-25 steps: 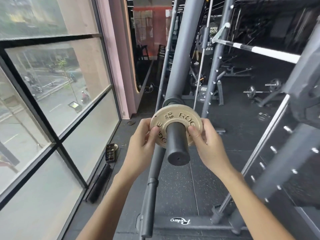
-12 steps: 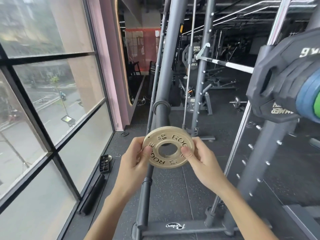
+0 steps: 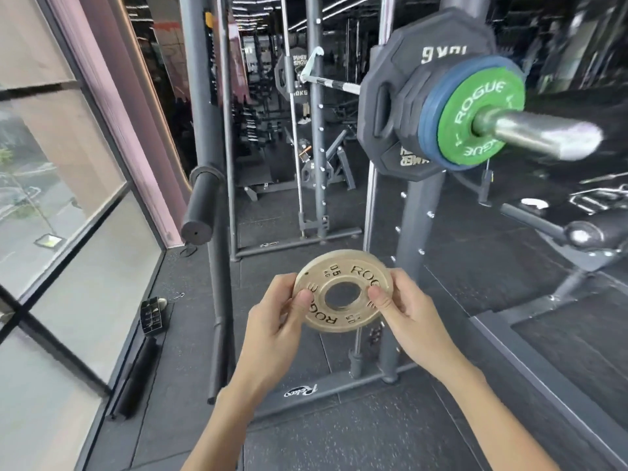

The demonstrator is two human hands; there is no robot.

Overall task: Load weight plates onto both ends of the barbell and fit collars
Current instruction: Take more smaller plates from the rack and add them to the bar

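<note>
Both hands are on the small tan plate at lower centre of the frame: the left hand pinches its left edge, thumb on the face, fingers curled behind, and the right hand grips the right edge the same way, lettered face tilted up to the camera. At upper right the barbell sleeve sticks out bare at its end, carrying a green plate outermost, a blue plate tight behind it and a big black plate inside that. The tan plate hangs well below and left of that sleeve, over the dark floor.
</note>
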